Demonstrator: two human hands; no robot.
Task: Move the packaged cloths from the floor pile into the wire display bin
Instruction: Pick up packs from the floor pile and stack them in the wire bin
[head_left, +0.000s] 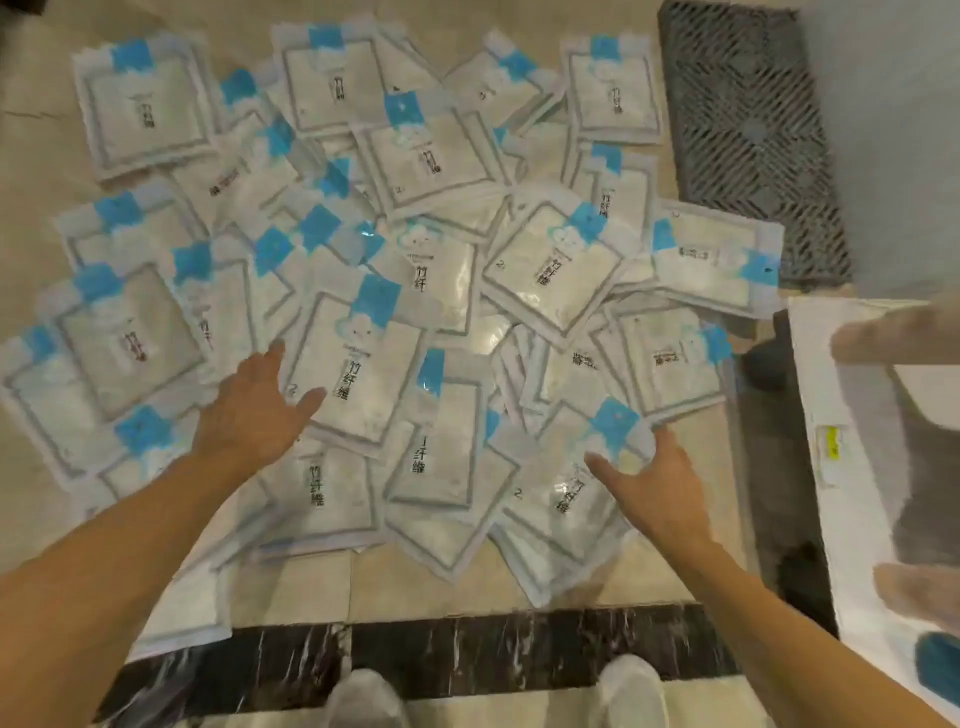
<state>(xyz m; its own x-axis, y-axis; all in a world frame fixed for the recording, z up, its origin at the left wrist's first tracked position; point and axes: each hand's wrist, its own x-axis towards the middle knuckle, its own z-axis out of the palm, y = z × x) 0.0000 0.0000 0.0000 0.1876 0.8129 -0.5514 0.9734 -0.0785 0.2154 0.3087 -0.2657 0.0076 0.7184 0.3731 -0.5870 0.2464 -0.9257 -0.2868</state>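
A wide pile of packaged cloths (441, 156) covers the beige floor, each a flat clear pouch with a white cloth and a blue header tab. My left hand (249, 410) reaches over the pile's left side, fingers spread and relaxed, beside one pouch (358, 374). My right hand (649, 478) hovers over the pile's near right, fingers spread, its fingertips at a pouch (566, 493) with a blue tab. Neither hand holds anything. The wire display bin is not in view.
A dark grated floor mat (753, 130) lies at the back right. A white box or counter edge (841, 467) with a yellow label stands at the right. A black marble strip (415, 654) crosses the floor by my white shoes (634, 691).
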